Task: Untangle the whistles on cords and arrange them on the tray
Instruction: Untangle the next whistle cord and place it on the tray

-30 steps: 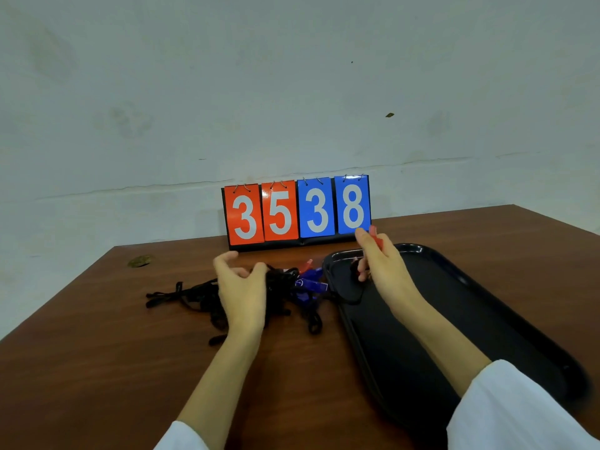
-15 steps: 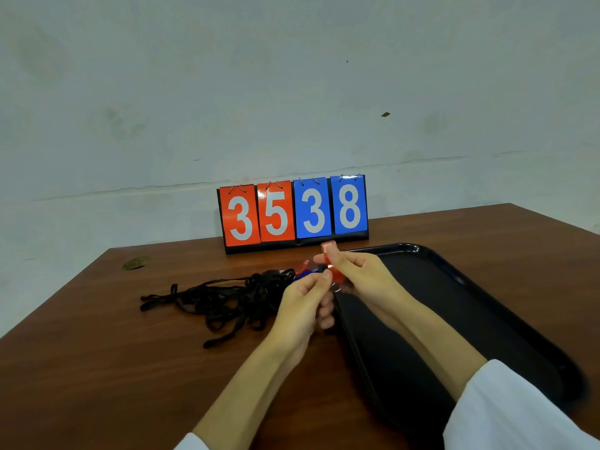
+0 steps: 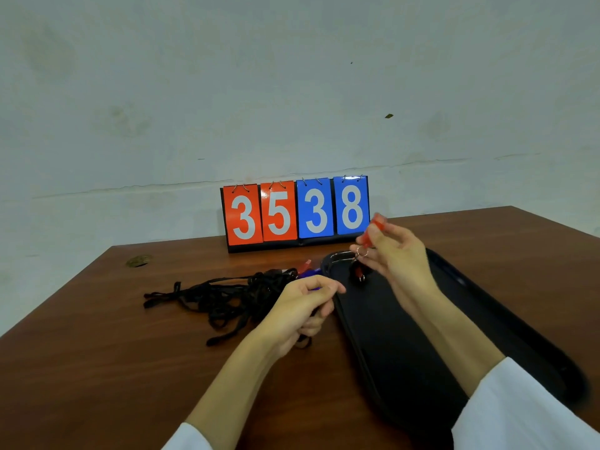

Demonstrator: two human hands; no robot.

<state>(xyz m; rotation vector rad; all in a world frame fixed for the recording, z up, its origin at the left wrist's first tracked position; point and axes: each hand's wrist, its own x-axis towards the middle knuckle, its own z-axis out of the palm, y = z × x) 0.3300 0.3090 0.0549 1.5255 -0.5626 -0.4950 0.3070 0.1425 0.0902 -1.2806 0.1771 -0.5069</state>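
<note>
**Item 1. Tray (image 3: 383, 336).** Black, long, along the counter's (image 3: 97, 368) right side, from the near edge towards the far one. No whistle is laid flat on it yet.

**Item 2. Left hand (image 3: 298, 310).** At mid-counter, just beside the tray's left rim. Its fingers (image 3: 328, 289) are curled, with thumb and forefinger pinched together. A blue scrap shows in the pinch; whether cord is held too cannot be told.

**Item 3. Cords (image 3: 227, 297).** A black, knotted heap on the counter left of that hand, with loose ends trailing towards the left edge.

**Item 4. Blue whistle (image 3: 308, 272).** At the heap's far side, by the tray's far-left corner, partly hidden.

**Item 5. Right hand (image 3: 399, 254).** Raised over the tray's far-left corner, pinching the red whistle (image 3: 376, 222) upright. A ring (image 3: 362, 252) and a dark clip (image 3: 358, 273) hang below it.

**Handling note (judgement).**
- The step looks to be drawing the red whistle's cord out of the heap.
- Hold the heap down with the left hand.
- Follow the one strand back from the clip and feed it through its loops, not tugging upward, which would tighten the knots.
- Once free, lay the whistle and cord straight on the tray.

**Item 6. Score cards (image 3: 295, 212).** At the far edge, reading 3538.
</note>
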